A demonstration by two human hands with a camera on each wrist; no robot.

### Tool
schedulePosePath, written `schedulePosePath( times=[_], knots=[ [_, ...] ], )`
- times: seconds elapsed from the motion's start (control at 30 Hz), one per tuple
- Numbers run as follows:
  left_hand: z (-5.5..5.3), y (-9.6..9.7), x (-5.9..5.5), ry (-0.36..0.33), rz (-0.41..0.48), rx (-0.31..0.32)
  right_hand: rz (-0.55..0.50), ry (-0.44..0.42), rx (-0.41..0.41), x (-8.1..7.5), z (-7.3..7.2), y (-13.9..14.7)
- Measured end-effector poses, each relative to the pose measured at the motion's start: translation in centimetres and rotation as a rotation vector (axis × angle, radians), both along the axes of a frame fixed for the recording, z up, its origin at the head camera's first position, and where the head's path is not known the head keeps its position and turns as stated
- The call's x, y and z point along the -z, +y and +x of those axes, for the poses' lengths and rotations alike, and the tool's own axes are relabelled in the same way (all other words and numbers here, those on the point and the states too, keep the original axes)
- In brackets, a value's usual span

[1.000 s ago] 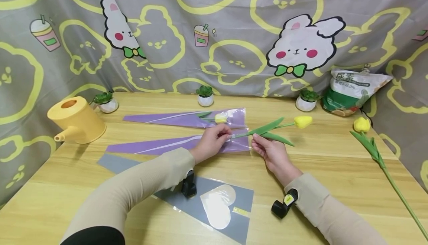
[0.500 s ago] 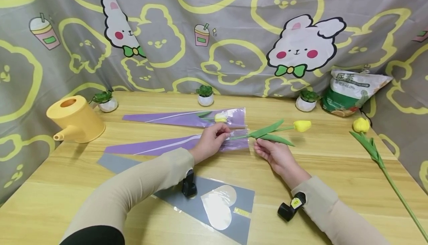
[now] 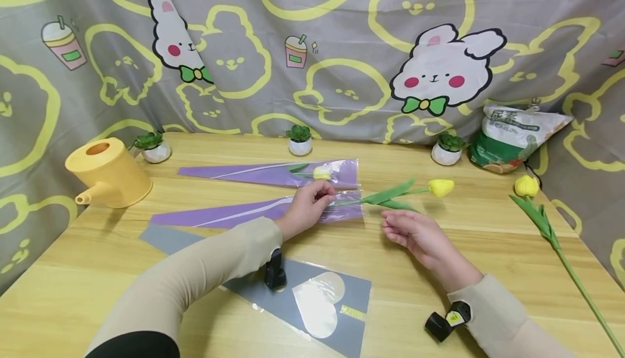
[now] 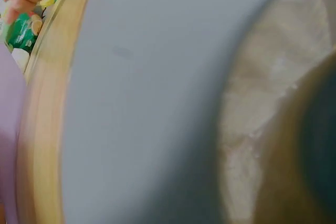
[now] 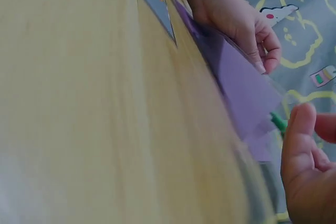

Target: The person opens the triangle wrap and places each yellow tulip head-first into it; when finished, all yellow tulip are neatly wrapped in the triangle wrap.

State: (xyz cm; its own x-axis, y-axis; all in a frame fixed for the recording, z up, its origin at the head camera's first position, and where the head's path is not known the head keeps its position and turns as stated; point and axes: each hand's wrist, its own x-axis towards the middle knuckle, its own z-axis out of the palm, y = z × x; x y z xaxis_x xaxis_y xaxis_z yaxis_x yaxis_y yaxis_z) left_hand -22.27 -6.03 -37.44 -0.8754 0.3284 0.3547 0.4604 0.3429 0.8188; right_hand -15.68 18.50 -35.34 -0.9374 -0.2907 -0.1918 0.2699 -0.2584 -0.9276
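A purple flower sleeve (image 3: 239,211) with a clear front lies across the middle of the table. My left hand (image 3: 307,209) pinches its clear film between thumb and fingers near the mouth; the right wrist view shows this grip on the sleeve (image 5: 241,77) from the side. Out of the mouth, to the right, reaches a yellow artificial tulip (image 3: 441,187), its lower stem inside the sleeve and its green leaves outside. My right hand (image 3: 422,236) is just below the leaves, fingers loosely bent and holding nothing. Part of the stem is hidden behind my left hand.
Behind lies another purple sleeve (image 3: 259,175) holding a pale tulip (image 3: 321,172). A grey sleeve (image 3: 351,293) with a heart window lies in front, under my left forearm. A loose yellow tulip (image 3: 527,186), an orange watering can (image 3: 119,179), several potted succulents and a bag (image 3: 512,135) stand around.
My right hand has let go of the tulip and moved right and toward me. The tulip stays with its stem in the sleeve; my left hand keeps its place.
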Motion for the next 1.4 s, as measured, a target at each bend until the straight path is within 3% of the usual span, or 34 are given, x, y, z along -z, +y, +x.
schedulePosePath(
  times=[0.1,0.23,0.4,0.53,0.77,0.93,1.23,1.4],
  knots=[
    [0.1,0.0,0.0,-0.001,0.007,0.003,-0.034,0.056,-0.022,-0.8,0.1,0.4],
    [0.2,0.0,-0.1,-0.004,0.011,0.002,-0.01,0.161,0.014,-2.0,-0.3,0.9],
    [0.1,0.1,-0.1,-0.01,0.017,-0.002,0.148,0.287,0.095,-2.5,-1.7,2.2],
    [0.1,0.1,0.0,-0.007,0.009,0.0,0.38,0.363,0.097,-2.0,-2.7,3.7],
    [0.3,0.1,0.0,0.001,0.003,0.012,0.764,0.422,0.011,-1.5,-3.8,5.5],
    [0.3,0.1,-0.1,0.004,-0.008,0.007,0.931,0.476,-0.069,-1.5,-4.5,6.0],
    [0.2,0.0,-0.1,0.014,-0.022,0.015,1.045,0.633,-0.279,-0.7,-5.4,6.1],
    [0.2,0.0,-0.1,0.013,-0.023,0.017,1.093,0.674,-0.345,-0.4,-5.5,5.8]
  ],
)
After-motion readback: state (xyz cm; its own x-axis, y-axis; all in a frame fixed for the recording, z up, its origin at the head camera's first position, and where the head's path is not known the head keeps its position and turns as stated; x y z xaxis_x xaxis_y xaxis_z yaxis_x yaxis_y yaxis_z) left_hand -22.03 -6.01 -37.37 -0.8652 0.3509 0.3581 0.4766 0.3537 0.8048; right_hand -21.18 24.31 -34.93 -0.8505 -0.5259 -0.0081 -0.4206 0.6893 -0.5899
